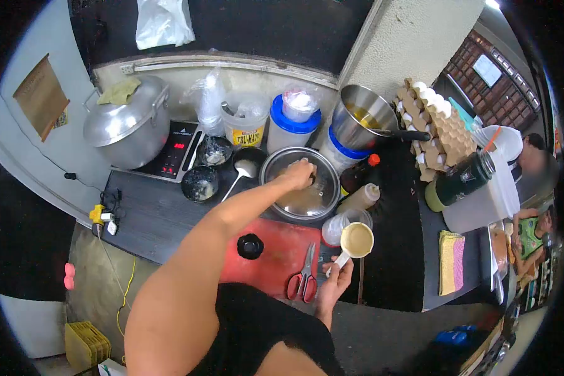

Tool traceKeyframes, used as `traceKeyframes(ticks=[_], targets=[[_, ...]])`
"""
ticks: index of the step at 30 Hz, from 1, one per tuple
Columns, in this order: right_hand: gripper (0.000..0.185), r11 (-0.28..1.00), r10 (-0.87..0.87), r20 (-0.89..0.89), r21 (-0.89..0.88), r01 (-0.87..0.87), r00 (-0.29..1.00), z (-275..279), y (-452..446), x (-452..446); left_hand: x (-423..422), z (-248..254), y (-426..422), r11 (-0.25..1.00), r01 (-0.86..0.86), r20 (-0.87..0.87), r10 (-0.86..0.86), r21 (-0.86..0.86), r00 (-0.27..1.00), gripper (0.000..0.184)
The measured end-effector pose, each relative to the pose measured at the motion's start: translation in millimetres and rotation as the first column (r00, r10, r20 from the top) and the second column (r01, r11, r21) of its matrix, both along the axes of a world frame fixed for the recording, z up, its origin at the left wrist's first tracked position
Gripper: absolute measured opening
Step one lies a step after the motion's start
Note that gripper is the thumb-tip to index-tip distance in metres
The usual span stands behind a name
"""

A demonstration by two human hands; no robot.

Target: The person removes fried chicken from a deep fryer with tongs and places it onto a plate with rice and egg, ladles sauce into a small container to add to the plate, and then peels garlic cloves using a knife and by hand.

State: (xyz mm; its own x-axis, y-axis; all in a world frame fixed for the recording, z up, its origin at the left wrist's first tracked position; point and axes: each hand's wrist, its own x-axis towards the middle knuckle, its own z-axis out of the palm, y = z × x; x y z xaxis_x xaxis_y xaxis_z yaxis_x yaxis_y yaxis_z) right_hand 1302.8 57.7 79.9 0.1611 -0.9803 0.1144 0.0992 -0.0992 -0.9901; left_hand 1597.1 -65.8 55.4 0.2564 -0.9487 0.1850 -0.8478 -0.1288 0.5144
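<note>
My left hand (299, 173) reaches across the counter, its fingers closed on the knob at the middle of a glass pot lid (294, 202). The lid lies on a round pot whose contents I cannot make out. In my right hand (336, 283) is the handle of a white measuring cup (357, 240), held near the counter's front edge; its inside looks pale cream. Red-handled scissors (303, 280) and a small black bowl (250, 246) rest on a red cutting board (272, 250) between my arms.
A large aluminium pot (128, 128) stands by an induction cooker (172, 153). Black bowls (200, 183) and a ladle (244, 169) are left of the lid. Bottles (361, 197), a steel saucepan (363, 109) and egg trays (442, 128) stand right. Another person (532, 241) is far right.
</note>
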Motion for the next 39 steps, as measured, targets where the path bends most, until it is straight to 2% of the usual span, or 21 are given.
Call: traceKeyframes(ticks=[2,3,5,7,8,9,11,13,14,15,17,19,20,21,23,27,29,31,35,36,39], targets=[[0.025,0.998,-0.006,-0.062,-0.058,0.002,0.998,4.7,-5.6,-0.2,7.5,4.8,4.5,0.995,0.01,-0.023,-0.013,-0.1,1.0,0.022],[0.025,0.998,-0.005,-0.05,-0.058,0.002,0.999,8.1,-8.4,2.8,13.6,4.0,2.5,0.98,0.002,-0.178,-0.038,-0.198,0.983,0.021],[0.025,0.998,0.005,-0.031,-0.061,-0.007,1.0,15.3,-14.7,10.1,21.2,20.1,10.8,0.919,-0.035,-0.177,-0.038,-0.393,0.983,0.024],[0.024,0.997,0.073,-0.035,-0.016,-0.074,0.997,10.4,-32.2,10.7,24.4,57.5,38.4,0.939,-0.174,-0.398,0.044,-0.296,0.916,0.028],[0.024,0.994,0.104,-0.065,0.04,-0.102,0.992,10.9,-42.8,12.3,33.6,55.4,44.8,0.906,-0.231,-0.494,0.028,-0.355,0.869,0.026],[0.023,0.987,0.138,-0.089,0.097,-0.129,0.986,10.0,-55.2,17.0,41.1,58.7,57.3,0.906,-0.298,-0.623,0.051,-0.299,0.78,0.026],[0.02,0.962,0.124,-0.321,-0.194,-0.194,0.939,-17.3,-92.0,38.3,58.3,54.1,84.7,0.876,-0.427,-0.931,-0.063,-0.224,0.36,0.022],[0.022,0.817,-0.047,-0.648,-0.463,-0.344,0.76,-20.5,-118.0,67.9,71.1,54.3,120.1,0.845,-0.514,-0.989,-0.143,-0.145,0.043,0.024],[0.022,0.821,-0.061,-0.744,-0.417,-0.39,0.666,-13.2,-122.1,85.2,92.6,26.2,132.0,0.877,-0.426,-0.972,-0.232,-0.224,0.034,0.027],[0.021,0.823,-0.075,-0.824,-0.37,-0.432,0.561,-5.7,-128.1,103.4,83.3,32.7,158.0,0.848,-0.446,-0.957,-0.272,-0.286,0.098,0.026],[0.02,0.755,-0.147,-0.903,-0.366,-0.544,0.404,-33.1,-160.1,130.2,96.1,2.1,189.7,0.84,-0.518,-0.905,-0.337,-0.164,-0.26,0.023],[0.016,0.709,-0.268,-0.926,-0.377,-0.596,0.267,-54.7,-178.7,147.3,91.1,-22.9,222.9,0.841,-0.532,-0.965,-0.213,-0.099,-0.156,0.02],[0.014,0.679,-0.332,-0.922,-0.38,-0.628,0.199,-63.2,-187.3,155.3,83.8,-23.6,239.4,0.836,-0.544,-0.918,-0.264,-0.064,-0.297,0.02],[0.015,0.677,-0.319,-0.931,-0.355,-0.645,0.177,-71.4,-193.8,159.1,89.4,-57.1,257.1,0.842,-0.539,-0.903,-0.237,-0.007,-0.359,0.019],[0.018,0.671,-0.296,-0.946,-0.302,-0.677,0.129,-85.6,-205.5,163.7,71.0,-57.4,281.3,0.829,-0.557,-0.877,-0.305,-0.052,-0.372,0.021],[0.018,0.703,-0.196,-0.979,-0.178,-0.688,0.053,-95.0,-205.3,171.5,49.2,-63.8,314.8,0.799,-0.601,-0.856,-0.283,0.04,-0.432,0.023],[0.017,0.782,-0.139,-0.984,-0.18,-0.597,0.115,-102.6,-199.8,179.6,48.2,-86.7,325.5,0.79,-0.613,-0.84,-0.309,0.035,-0.446,0.023],[0.018,0.809,-0.12,-0.984,-0.174,-0.561,0.131,-104.8,-188.6,184.9,36.3,-63.1,338.4,0.794,-0.607,-0.843,-0.305,0.031,-0.443,0.022],[0.034,0.789,0.0,-0.996,-0.052,-0.613,0.085,-94.3,-166.8,193.5,34.4,-79.8,349.7,0.797,-0.603,-0.862,-0.283,0.033,-0.42,0.024],[0.029,0.775,-0.027,-0.985,-0.13,-0.619,0.172,-101.4,-165.3,194.3,34.1,-81.6,351.3,0.779,-0.626,-0.86,-0.29,0.041,-0.419,0.025],[0.021,0.658,0.12,-0.943,-0.158,-0.736,0.311,-137.2,-185.8,191.2,30.5,-73.9,346.3,0.758,-0.652,-0.86,-0.309,0.036,-0.407,0.027]])
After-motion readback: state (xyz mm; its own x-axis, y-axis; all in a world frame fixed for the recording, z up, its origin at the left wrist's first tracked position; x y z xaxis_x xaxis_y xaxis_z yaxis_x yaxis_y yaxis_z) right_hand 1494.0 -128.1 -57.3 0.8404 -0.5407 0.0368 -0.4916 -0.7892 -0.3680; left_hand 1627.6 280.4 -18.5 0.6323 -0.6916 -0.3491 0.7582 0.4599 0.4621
